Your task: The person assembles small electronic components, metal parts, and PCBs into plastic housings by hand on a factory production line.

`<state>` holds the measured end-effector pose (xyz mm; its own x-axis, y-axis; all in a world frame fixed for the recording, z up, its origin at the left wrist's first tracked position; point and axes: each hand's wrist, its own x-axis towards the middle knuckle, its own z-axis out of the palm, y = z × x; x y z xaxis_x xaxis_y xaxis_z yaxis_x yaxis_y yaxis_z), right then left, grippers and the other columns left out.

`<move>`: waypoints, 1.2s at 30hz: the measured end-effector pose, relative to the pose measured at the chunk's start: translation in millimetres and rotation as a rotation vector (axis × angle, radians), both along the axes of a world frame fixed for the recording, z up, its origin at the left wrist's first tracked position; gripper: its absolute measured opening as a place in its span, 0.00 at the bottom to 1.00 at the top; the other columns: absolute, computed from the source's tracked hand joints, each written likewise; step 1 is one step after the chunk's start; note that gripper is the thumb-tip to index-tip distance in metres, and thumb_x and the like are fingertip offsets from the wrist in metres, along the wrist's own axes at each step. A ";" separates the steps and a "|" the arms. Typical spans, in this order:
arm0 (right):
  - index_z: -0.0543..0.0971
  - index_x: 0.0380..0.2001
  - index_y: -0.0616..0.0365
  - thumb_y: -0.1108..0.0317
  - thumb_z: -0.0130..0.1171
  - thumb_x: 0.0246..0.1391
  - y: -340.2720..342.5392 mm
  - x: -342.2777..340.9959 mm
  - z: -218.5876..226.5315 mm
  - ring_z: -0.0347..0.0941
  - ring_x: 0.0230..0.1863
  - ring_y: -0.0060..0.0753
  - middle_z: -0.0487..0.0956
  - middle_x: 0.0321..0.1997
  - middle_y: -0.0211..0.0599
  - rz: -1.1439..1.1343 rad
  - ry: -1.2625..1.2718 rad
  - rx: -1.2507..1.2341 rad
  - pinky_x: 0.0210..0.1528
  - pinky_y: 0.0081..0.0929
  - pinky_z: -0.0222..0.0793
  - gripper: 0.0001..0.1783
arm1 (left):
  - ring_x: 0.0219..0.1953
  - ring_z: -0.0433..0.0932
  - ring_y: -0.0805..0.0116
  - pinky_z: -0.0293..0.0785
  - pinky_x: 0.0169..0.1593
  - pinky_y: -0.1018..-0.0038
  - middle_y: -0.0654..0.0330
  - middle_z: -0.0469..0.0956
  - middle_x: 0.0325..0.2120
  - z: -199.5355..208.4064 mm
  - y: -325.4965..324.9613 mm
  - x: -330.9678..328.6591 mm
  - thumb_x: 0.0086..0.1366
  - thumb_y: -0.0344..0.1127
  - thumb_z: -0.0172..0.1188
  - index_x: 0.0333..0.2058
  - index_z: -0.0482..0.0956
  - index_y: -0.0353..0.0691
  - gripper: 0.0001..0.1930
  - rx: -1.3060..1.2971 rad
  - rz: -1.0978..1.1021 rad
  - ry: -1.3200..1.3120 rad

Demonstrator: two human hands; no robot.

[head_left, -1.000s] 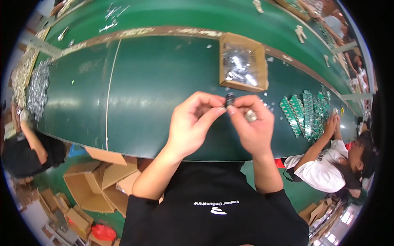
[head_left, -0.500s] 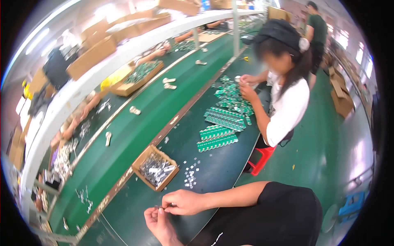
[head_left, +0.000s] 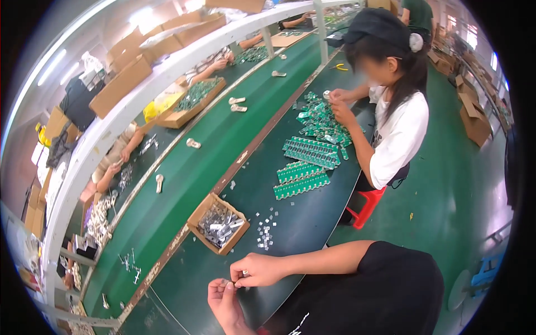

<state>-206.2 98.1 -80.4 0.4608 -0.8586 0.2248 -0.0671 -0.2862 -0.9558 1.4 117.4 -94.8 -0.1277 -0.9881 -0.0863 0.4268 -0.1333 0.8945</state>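
Observation:
My left hand [head_left: 224, 306] and my right hand [head_left: 258, 270] meet at the fingertips over the near end of the dark green table. Both are closed in a pinch on something tiny between them, too small to make out. A small shiny metal spot shows at the fingers of my right hand; whether it is a ring or a part I cannot tell. Just beyond them stands a cardboard box [head_left: 202, 239] holding silver metal pieces [head_left: 221, 222]. Small silver squares [head_left: 265, 237] lie scattered to the right of the box.
Green circuit board panels [head_left: 301, 183] and a heap of small boards [head_left: 321, 120] lie farther along the table, before a co-worker [head_left: 399, 131] on a red stool [head_left: 368, 207]. On the left runs a green conveyor belt [head_left: 218, 125] carrying pale parts [head_left: 193, 143]. Yellow-handled pliers [head_left: 340, 67] lie farther back.
The whole view has shifted a little, so the hands and box appear slightly farther right. My hands keep their pinch, and their fingers have moved only slightly.

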 end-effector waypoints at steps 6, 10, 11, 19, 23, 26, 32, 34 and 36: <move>0.84 0.37 0.60 0.65 0.70 0.61 -5.0 10.2 -3.8 0.82 0.39 0.25 0.86 0.35 0.38 -0.044 -0.025 0.178 0.43 0.31 0.78 0.09 | 0.44 0.80 0.72 0.78 0.52 0.73 0.62 0.81 0.40 8.2 9.1 2.1 0.66 0.22 0.68 0.48 0.78 0.35 0.13 0.023 0.104 -0.155; 0.83 0.37 0.61 0.73 0.68 0.62 -6.9 1.7 -0.8 0.78 0.40 0.16 0.84 0.35 0.28 -0.152 -0.165 0.343 0.44 0.23 0.76 0.04 | 0.50 0.81 0.72 0.78 0.57 0.74 0.59 0.83 0.46 19.4 -1.3 -10.1 0.65 0.21 0.70 0.57 0.76 0.33 0.22 0.104 -0.007 -0.102; 0.83 0.37 0.61 0.74 0.68 0.62 -8.0 -0.8 0.5 0.76 0.39 0.15 0.84 0.36 0.26 -0.189 -0.133 0.349 0.43 0.21 0.74 0.03 | 0.50 0.82 0.71 0.79 0.58 0.74 0.58 0.83 0.46 14.8 -2.9 -10.0 0.65 0.21 0.71 0.57 0.76 0.32 0.23 0.105 -0.022 -0.073; 0.82 0.36 0.62 0.76 0.68 0.61 -11.5 7.4 13.3 0.70 0.30 0.09 0.81 0.30 0.22 -0.140 -0.080 0.499 0.32 0.15 0.65 0.04 | 0.49 0.82 0.72 0.79 0.58 0.74 0.58 0.83 0.45 10.4 9.3 -3.4 0.66 0.22 0.70 0.55 0.77 0.31 0.20 0.132 0.072 -0.001; 0.82 0.36 0.62 0.76 0.69 0.61 -8.6 9.3 14.5 0.70 0.30 0.10 0.81 0.30 0.22 -0.163 0.006 0.465 0.33 0.15 0.66 0.04 | 0.50 0.81 0.72 0.79 0.58 0.74 0.58 0.83 0.45 7.6 9.1 -2.7 0.67 0.21 0.67 0.57 0.76 0.31 0.20 0.114 0.105 0.039; 0.81 0.36 0.62 0.76 0.69 0.60 -4.1 8.7 12.5 0.69 0.31 0.10 0.80 0.30 0.23 -0.161 -0.024 0.481 0.34 0.16 0.66 0.05 | 0.49 0.81 0.73 0.78 0.58 0.75 0.58 0.83 0.45 7.0 9.6 -6.2 0.68 0.21 0.66 0.57 0.76 0.31 0.20 0.102 0.106 0.066; 0.82 0.36 0.61 0.75 0.69 0.61 -6.2 10.4 9.2 0.69 0.31 0.11 0.80 0.31 0.22 -0.150 0.021 0.442 0.34 0.16 0.66 0.04 | 0.44 0.82 0.76 0.79 0.53 0.78 0.61 0.85 0.41 5.8 4.8 -11.8 0.69 0.20 0.66 0.53 0.81 0.31 0.14 0.133 0.123 0.017; 0.81 0.39 0.61 0.75 0.67 0.62 -6.2 13.5 5.7 0.69 0.31 0.11 0.79 0.30 0.21 -0.175 0.016 0.416 0.34 0.16 0.66 0.05 | 0.40 0.83 0.78 0.79 0.49 0.80 0.62 0.86 0.39 9.0 5.0 -15.5 0.70 0.20 0.66 0.50 0.82 0.31 0.11 0.123 0.171 -0.037; 0.80 0.45 0.60 0.75 0.67 0.62 -8.6 15.0 -3.3 0.70 0.32 0.12 0.81 0.33 0.24 -0.246 0.035 0.357 0.35 0.16 0.67 0.10 | 0.41 0.83 0.77 0.80 0.50 0.80 0.61 0.86 0.40 3.5 1.7 -12.8 0.70 0.20 0.66 0.49 0.82 0.31 0.11 0.112 0.269 -0.048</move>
